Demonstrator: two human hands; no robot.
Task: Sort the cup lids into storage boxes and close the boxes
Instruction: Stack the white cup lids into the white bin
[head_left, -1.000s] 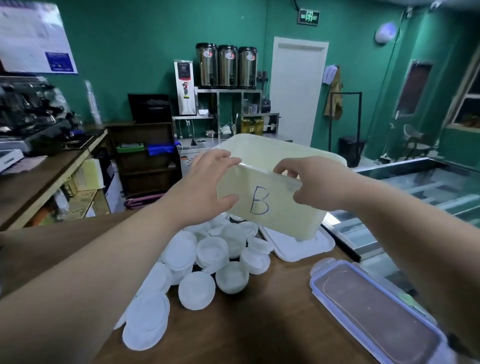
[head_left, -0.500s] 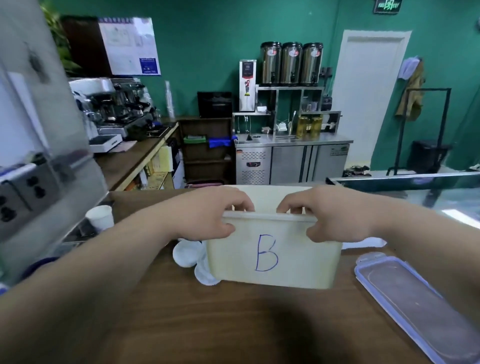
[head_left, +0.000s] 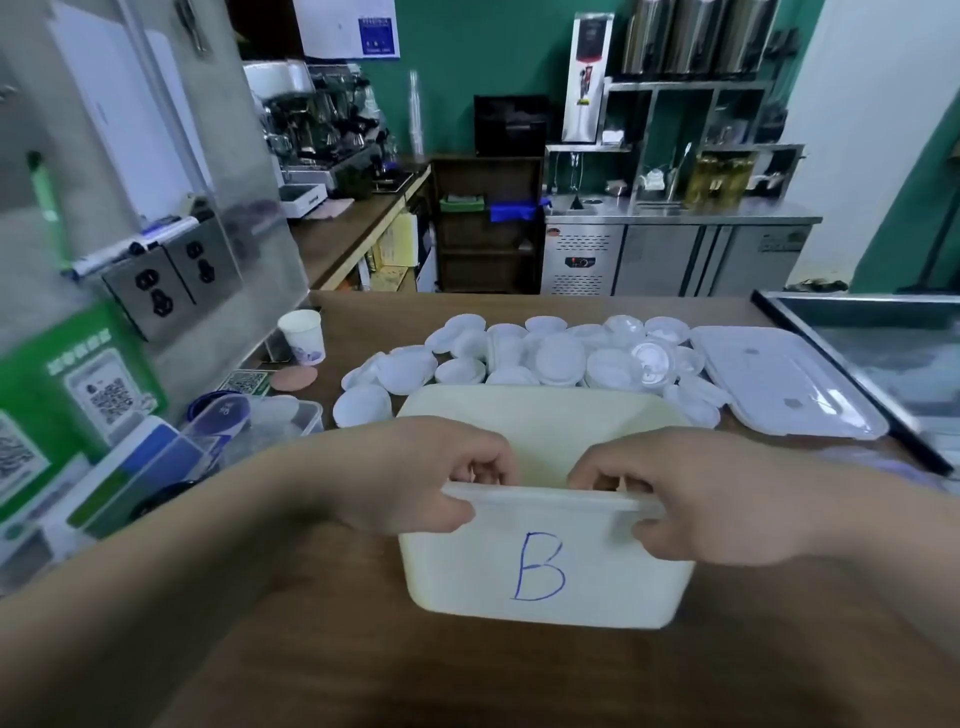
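Storage box B (head_left: 545, 571) held at its near rim by both hands.
The left hand (head_left: 415, 478) and right hand (head_left: 691, 499) pinch that rim, fingers inside; the box seemingly rests on the counter (head_left: 363, 649), with cup lids (head_left: 556, 358) heaped just behind.

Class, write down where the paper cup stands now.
In the head view, the paper cup stands at the left of the counter, beyond box B, just left of the pile of lids.

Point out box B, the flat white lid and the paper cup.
box B (head_left: 587, 582), head view, front wall.
flat white lid (head_left: 779, 382), head view, top face.
paper cup (head_left: 303, 338), head view, side wall.
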